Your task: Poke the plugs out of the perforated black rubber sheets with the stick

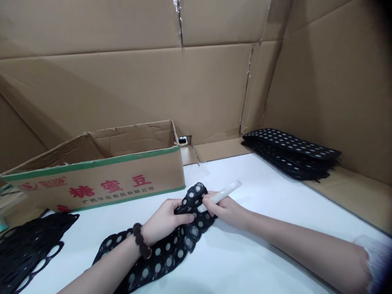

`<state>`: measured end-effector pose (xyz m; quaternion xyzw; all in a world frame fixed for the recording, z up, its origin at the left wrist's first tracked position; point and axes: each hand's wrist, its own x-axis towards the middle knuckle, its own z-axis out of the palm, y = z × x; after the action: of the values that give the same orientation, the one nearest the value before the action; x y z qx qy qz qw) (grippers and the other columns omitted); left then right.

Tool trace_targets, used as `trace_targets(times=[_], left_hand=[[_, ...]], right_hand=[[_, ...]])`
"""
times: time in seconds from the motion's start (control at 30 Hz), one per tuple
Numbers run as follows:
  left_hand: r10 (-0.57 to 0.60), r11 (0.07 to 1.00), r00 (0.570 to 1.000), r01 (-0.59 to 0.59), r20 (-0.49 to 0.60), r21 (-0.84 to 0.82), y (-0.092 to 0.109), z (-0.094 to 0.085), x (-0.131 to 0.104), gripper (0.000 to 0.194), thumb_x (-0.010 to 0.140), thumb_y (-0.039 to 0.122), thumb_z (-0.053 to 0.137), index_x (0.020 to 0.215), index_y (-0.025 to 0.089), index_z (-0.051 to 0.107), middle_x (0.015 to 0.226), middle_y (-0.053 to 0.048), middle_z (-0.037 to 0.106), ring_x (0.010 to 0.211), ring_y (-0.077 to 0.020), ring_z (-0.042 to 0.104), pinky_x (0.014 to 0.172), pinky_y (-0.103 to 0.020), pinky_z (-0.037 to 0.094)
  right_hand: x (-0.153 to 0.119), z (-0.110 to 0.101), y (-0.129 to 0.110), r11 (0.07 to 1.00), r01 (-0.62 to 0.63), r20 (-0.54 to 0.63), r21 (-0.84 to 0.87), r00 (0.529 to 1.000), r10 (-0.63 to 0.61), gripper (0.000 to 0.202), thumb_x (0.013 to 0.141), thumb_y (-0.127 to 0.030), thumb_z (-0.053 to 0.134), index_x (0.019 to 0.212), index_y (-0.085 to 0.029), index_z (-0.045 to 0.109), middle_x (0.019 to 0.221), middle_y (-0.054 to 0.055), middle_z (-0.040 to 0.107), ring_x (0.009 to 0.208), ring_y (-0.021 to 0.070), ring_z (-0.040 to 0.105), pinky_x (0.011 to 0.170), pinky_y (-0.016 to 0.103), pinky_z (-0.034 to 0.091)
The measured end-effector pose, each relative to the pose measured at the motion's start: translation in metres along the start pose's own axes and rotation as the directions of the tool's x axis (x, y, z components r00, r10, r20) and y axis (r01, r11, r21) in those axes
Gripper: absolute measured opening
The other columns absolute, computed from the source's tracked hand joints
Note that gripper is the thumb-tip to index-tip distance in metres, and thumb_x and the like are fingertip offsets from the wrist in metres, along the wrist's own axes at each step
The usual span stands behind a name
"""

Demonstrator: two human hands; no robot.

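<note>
Black, white-dotted flexible sheet (168, 249) — pinched in the left hand (171, 218); the right hand (223, 207) grips a whitish, translucent cylindrical stick (225, 192).

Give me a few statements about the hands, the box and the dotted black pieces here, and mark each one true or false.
1. The right hand holds a white, pen-like tool. True.
2. The left hand is inside the cardboard box. False: the left hand holds the dotted black piece in front of the cardboard box.
3. The box has large red characters on its front. True.
4. The dark bracelet is on the right wrist. False: the dark bracelet is on the left wrist.
5. A stack of dotted black pieces lies on the right side. True.
</note>
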<state>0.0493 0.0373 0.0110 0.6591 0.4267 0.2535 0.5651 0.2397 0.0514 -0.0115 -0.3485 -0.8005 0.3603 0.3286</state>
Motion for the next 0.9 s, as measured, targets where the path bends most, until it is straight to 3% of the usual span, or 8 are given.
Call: trace_targets(times=[0.2,0.43,0.57,0.7,0.8,0.9], left_hand=[[-0.021,0.996,0.999,0.019,-0.025,-0.088,-0.002,-0.001,0.0,0.018,0.068,0.024,0.056,0.083,0.014,0.059,0.081,-0.002,0.063,0.076,-0.0178,0.056,0.07,-0.028,0.041],[0.031,1.0,0.994,-0.031,-0.104,0.002,-0.005,0.006,0.0,0.019,0.071,0.028,0.053,0.081,0.012,0.058,0.079,-0.003,0.061,0.071,-0.017,0.054,0.065,-0.027,0.041],[0.095,0.995,0.989,-0.091,-0.113,0.035,-0.003,0.009,-0.001,0.019,0.074,0.026,0.051,0.085,0.012,0.058,0.082,-0.003,0.061,0.08,-0.0192,0.054,0.071,-0.028,0.041],[0.123,0.992,0.99,-0.121,-0.062,0.04,-0.001,0.007,-0.003,0.029,0.076,0.028,0.05,0.1,0.014,0.055,0.097,-0.005,0.061,0.089,-0.0214,0.053,0.078,-0.03,0.04],[0.13,0.989,0.986,-0.123,-0.104,0.079,-0.001,0.003,-0.003,0.033,0.076,0.027,0.05,0.107,0.016,0.054,0.105,-0.005,0.06,0.094,-0.0227,0.052,0.083,-0.032,0.038],[0.154,0.984,0.975,-0.137,-0.159,0.115,0.001,0.001,-0.002,0.035,0.076,0.027,0.049,0.109,0.018,0.052,0.11,-0.004,0.057,0.101,-0.0225,0.049,0.088,-0.031,0.035]], right_hand=[[-0.001,0.001,-0.004,0.992,0.06,0.008,-0.113,0.998,-0.06,0.032,0.087,-0.025,0.028,0.057,-0.017,0.037,0.069,-0.001,0.039,0.065,0.01,0.042,0.062,0.023,0.036],[0.003,0.017,0.0,0.908,0.168,-0.05,-0.383,0.978,-0.202,0.023,0.083,-0.021,0.035,0.061,-0.017,0.042,0.079,0.004,0.044,0.084,0.0159,0.042,0.075,0.031,0.038],[0.008,0.02,0.002,0.878,0.113,-0.077,-0.465,0.983,-0.167,0.022,0.08,-0.02,0.036,0.06,-0.016,0.044,0.075,0.005,0.044,0.079,0.0168,0.042,0.069,0.031,0.04],[0.007,0.011,0.0,0.947,0.044,-0.119,-0.317,0.989,-0.086,0.024,0.081,-0.022,0.036,0.059,-0.017,0.041,0.073,0.002,0.044,0.07,0.0131,0.044,0.065,0.027,0.039],[0.003,0.001,-0.001,0.991,-0.034,-0.031,-0.128,0.999,0.03,0.03,0.084,-0.025,0.031,0.055,-0.017,0.038,0.062,-0.001,0.042,0.059,0.0099,0.043,0.058,0.023,0.037],[0.003,-0.003,-0.001,0.997,-0.058,0.025,-0.046,0.998,0.06,0.032,0.083,-0.025,0.032,0.053,-0.016,0.039,0.057,-0.003,0.042,0.056,0.0093,0.043,0.056,0.022,0.035]])
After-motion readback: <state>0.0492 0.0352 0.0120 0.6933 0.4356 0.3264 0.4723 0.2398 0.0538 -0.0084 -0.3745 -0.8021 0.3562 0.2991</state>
